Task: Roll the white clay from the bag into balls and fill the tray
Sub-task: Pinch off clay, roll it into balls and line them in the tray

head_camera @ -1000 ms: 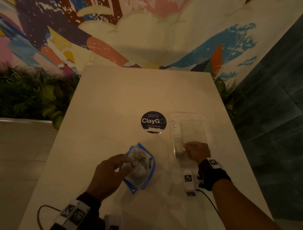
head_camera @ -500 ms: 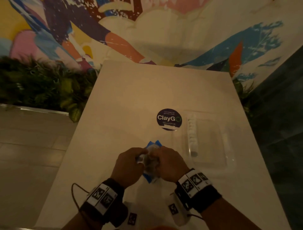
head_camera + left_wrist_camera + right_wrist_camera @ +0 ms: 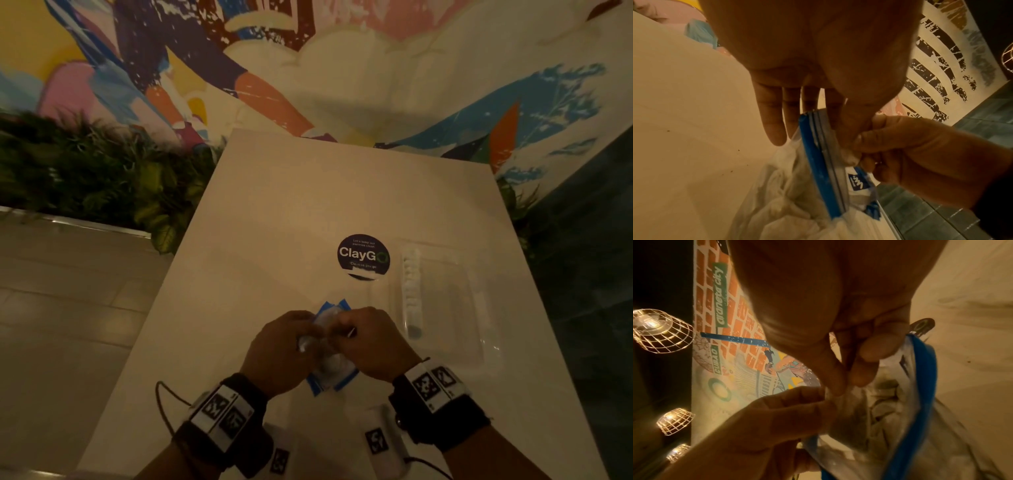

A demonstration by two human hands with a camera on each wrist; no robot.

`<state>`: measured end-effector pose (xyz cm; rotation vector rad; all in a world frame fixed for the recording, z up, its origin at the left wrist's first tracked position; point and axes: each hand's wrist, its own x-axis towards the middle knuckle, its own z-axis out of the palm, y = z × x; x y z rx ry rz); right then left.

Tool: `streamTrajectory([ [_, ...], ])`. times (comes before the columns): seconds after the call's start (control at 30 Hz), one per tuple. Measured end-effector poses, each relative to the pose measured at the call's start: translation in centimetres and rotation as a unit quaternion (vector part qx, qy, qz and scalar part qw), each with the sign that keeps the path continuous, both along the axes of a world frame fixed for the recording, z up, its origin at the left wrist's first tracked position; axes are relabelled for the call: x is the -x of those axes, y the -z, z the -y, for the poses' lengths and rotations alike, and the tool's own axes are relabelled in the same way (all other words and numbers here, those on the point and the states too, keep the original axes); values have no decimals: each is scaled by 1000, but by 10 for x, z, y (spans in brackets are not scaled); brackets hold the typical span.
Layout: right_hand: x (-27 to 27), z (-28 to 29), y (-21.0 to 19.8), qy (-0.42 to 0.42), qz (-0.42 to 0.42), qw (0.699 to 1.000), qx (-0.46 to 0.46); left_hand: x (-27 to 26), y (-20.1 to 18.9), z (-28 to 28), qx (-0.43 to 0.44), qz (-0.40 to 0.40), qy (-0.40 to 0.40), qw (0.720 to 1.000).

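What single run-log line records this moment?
left hand: holds bag | right hand: pinches bag mouth | tray: one row of balls

Round dark-blue sticker (image 3: 363, 257) on the pale surface (image 3: 274, 240), mid-far, just left of the clear plastic tray (image 3: 479, 308): reads "ClayGo" in white; small lines above and below it too blurred to read. Painted mural wall (image 3: 731, 337) in right wrist view: green panel with white "araneta city", sideways. Lower on it, a smaller green label, unreadable. Blue logo patch (image 3: 856, 181) on the clear zip bag (image 3: 797, 203): illegible.
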<state>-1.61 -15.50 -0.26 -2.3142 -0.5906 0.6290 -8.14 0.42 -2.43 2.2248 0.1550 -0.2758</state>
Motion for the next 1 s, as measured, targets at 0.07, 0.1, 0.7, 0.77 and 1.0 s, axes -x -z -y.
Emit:
streamTrajectory([
  [0.07, 0, -2, 1, 7, 2, 999, -39, -1, 2, 1, 0, 17, -14, 1000],
  [0.1, 0, -2, 1, 23, 3, 998, -55, -1, 4, 1, 8, 27, -26, 999],
  [0.7, 7, 1, 6, 108, 19, 992, -68, 0, 12, 1, 86, 28, -127, 988],
  [0.77, 7, 2, 10, 95, 13, 995, -25, 1, 12, 1, 88, 31, -139, 986],
  [1.0, 12, -4, 12, -62, 10, 994, 89, 0, 12, 2, 114, 20, -160, 980],
])
